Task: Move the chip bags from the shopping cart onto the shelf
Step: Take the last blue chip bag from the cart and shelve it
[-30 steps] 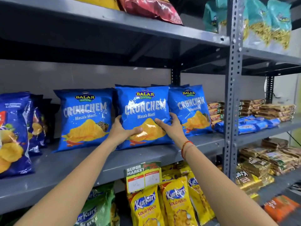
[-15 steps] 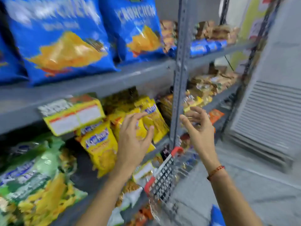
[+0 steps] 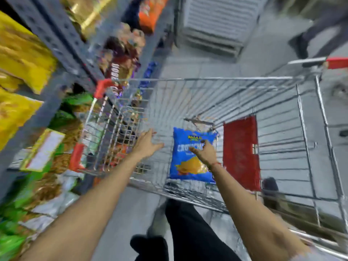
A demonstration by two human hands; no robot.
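One blue chip bag (image 3: 188, 162) lies flat on the bottom of the wire shopping cart (image 3: 207, 79). My right hand (image 3: 204, 152) hovers over the bag's upper right part with fingers spread, and I cannot tell if it touches the bag. My left hand (image 3: 146, 144) reaches into the cart to the left of the bag, open and holding nothing. The grey metal shelf (image 3: 56, 40) with yellow and green snack bags runs along the left edge, blurred by motion.
A red child-seat flap (image 3: 240, 153) stands inside the cart right of the bag. The cart's left wall stands close to the shelf. My dark trouser legs (image 3: 188, 232) are below the cart. Another person's legs (image 3: 320, 31) stand at the top right, beside a white louvred unit (image 3: 216, 21).
My view has swung from the shelf down to the cart. Both hands left the blue bag standing on the shelf and moved down into the cart, the right one over another bag.
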